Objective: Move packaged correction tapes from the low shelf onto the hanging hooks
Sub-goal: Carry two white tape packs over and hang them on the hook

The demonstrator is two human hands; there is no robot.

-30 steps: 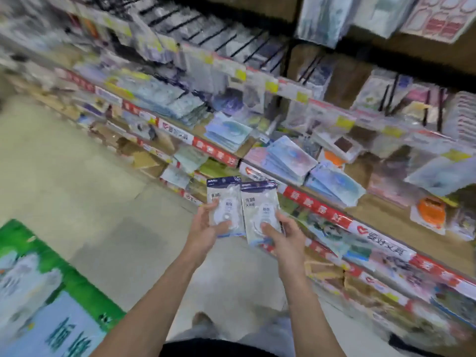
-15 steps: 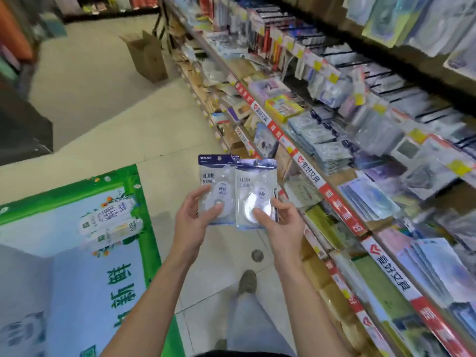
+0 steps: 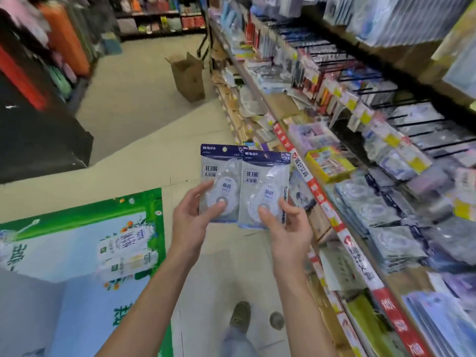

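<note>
The person stood in a shop aisle and held two packaged correction tapes upright in front of the chest, side by side and above the tiled floor (image 3: 144,119); the left hand (image 3: 190,222) pinched the left packet (image 3: 221,176), thumb on its front near the lower edge and fingers behind; the right hand (image 3: 288,228) pinched the right packet (image 3: 262,186) the same way, and that packet's left edge overlapped the other; both had dark blue headers. To the right ran the low shelf (image 3: 332,217) with its red price strip, stacked with flat packets; above it hung the hooks (image 3: 401,99); a cardboard box (image 3: 189,76) stood farther along the aisle.
</note>
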